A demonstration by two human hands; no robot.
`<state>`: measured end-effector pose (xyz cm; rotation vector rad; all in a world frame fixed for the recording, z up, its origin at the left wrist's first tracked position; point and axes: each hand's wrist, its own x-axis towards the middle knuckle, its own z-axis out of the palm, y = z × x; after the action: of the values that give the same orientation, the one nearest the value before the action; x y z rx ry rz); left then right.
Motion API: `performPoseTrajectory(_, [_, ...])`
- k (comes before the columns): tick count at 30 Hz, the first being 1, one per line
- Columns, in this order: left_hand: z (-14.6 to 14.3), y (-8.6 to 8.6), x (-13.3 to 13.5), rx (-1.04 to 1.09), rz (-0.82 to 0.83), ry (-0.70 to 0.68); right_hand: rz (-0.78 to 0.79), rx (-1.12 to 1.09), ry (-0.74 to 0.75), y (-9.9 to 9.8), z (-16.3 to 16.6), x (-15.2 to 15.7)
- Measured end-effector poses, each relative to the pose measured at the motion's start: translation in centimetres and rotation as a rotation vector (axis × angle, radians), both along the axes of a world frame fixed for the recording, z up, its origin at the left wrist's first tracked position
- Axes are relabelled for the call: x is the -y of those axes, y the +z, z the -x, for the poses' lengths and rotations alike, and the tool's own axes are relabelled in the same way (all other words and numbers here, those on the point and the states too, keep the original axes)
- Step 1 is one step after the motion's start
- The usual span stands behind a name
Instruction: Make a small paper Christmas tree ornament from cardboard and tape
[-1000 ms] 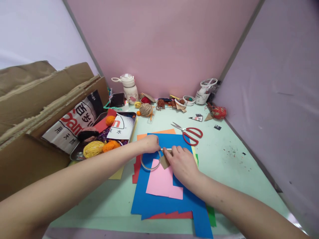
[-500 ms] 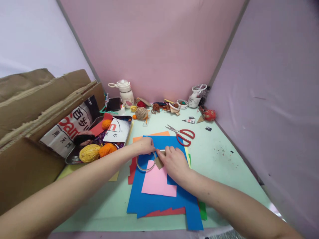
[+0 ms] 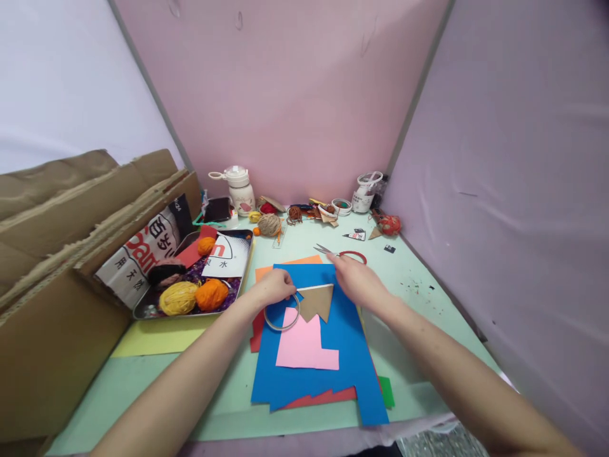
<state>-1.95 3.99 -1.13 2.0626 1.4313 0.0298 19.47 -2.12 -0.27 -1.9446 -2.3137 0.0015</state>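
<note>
My left hand point(image 3: 277, 285) rests on the blue paper point(image 3: 340, 355) with its fingers pinched on the rim of a thin tape ring point(image 3: 281, 315). A brown cardboard triangle point(image 3: 317, 300) lies uncovered just right of the ring, partly over a pink sheet point(image 3: 304, 346). My right hand point(image 3: 358, 280) is farther back and to the right. Its fingers are stretched out flat over the handles of the red scissors point(image 3: 353, 254), whose blades point(image 3: 324, 249) point left. I cannot tell whether it grips them.
A metal tray point(image 3: 245, 263) on the left holds yarn balls and printed paper. Cardboard boxes point(image 3: 57, 254) stand beyond it. A white bottle point(image 3: 239, 187), twine ball point(image 3: 269, 224), tape rolls and scraps line the back wall. Yellow paper point(image 3: 157, 336) lies at the front left.
My right hand has left the cardboard triangle and moved back and right onto the scissors. The triangle now shows fully. My left hand stays on the ring.
</note>
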Motion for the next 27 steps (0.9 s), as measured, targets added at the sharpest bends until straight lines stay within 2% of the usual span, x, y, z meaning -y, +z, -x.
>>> performPoseTrajectory(4, [0.1, -0.4, 0.1, 0.017, -0.028, 0.018, 0.065, 0.005, -0.083, -0.1, -3.2, -2.7])
performPoseTrajectory(11, [0.1, -0.5, 0.5, 0.026, -0.070, 0.031, 0.160, 0.039, -0.171, -1.0, -3.5, -5.4])
performPoseTrajectory(20, [0.0, -0.3, 0.9, 0.020, -0.098, 0.049, 0.177, 0.037, -0.273, -1.4, -3.9, -3.5])
performPoseTrajectory(27, [0.1, 0.3, 1.4, 0.018, -0.109, 0.061, 0.213, -0.118, -0.335, -0.5, -4.8, -1.9])
